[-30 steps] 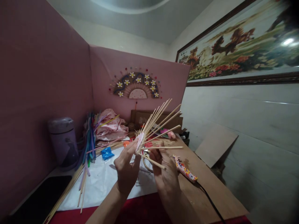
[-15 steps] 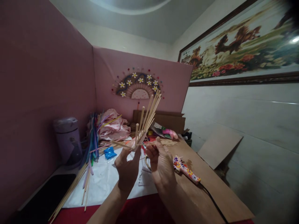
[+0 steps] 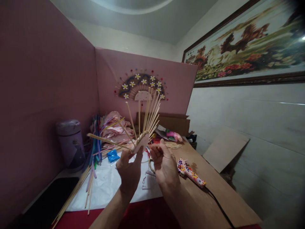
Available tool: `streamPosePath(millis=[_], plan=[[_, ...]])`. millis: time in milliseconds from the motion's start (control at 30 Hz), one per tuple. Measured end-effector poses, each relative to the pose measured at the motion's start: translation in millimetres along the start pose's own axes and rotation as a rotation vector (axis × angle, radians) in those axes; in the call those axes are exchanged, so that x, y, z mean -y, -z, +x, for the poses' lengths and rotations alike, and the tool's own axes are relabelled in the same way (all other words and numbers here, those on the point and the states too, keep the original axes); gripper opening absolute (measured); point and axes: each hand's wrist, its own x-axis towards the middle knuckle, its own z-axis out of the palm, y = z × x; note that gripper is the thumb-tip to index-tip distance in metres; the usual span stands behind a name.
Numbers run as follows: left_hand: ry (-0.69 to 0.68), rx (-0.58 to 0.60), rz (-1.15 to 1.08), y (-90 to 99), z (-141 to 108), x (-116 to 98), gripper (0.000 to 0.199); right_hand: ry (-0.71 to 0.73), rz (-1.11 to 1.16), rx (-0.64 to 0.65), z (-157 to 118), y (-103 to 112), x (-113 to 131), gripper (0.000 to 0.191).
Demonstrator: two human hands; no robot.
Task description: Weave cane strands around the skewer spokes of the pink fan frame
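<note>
My left hand (image 3: 130,170) is closed on the half-round base (image 3: 142,143) of a fan frame, its thumb and fingers pressing the lower edge. Thin wooden sticks (image 3: 147,116) spread from the curved edge, crowded to the right and wider apart to the left. One pale stick (image 3: 108,140) leans far out over the table. To the right of the base, apart from it, my right hand (image 3: 165,165) has curled fingers with the thumb raised against them. What it pinches, if anything, is too small to make out.
A flower-patterned glue gun (image 3: 190,173) with a black cord lies on brown cardboard (image 3: 214,194) at the right. Left are a purple bottle (image 3: 70,143), pipe cleaners (image 3: 96,136) and a blue packet (image 3: 112,156). A finished flowered fan (image 3: 143,83) hangs on the pink panel behind.
The fan frame has turned in my left hand, so its sticks now show spread out to the left and its base faces me more. My right hand stays beside it, slightly farther from the base.
</note>
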Motion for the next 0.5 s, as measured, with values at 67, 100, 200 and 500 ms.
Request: streamPosePath(millis=[67, 100, 200, 500], plan=[[0.071, -0.049, -0.089, -0.6, 3.7, -3.0, 0.020, -0.022, 0.020, -0.045, 6.1, 4.0, 2.5, 0.021], [0.102, -0.060, -0.164, -1.0, 5.7, -5.3, 0.018, -0.025, 0.028, -0.062, 8.4, 5.7, 4.4, 0.020], [0.169, -0.044, -0.371, -2.2, 11.1, -13.8, 0.017, 0.042, 0.025, -0.024, 9.0, 7.4, 10.6, 0.017], [0.263, 0.088, -0.519, -1.1, 5.2, -17.4, 0.022, 0.262, -0.143, 0.354, -19.9, -7.4, 4.2, 0.013]])
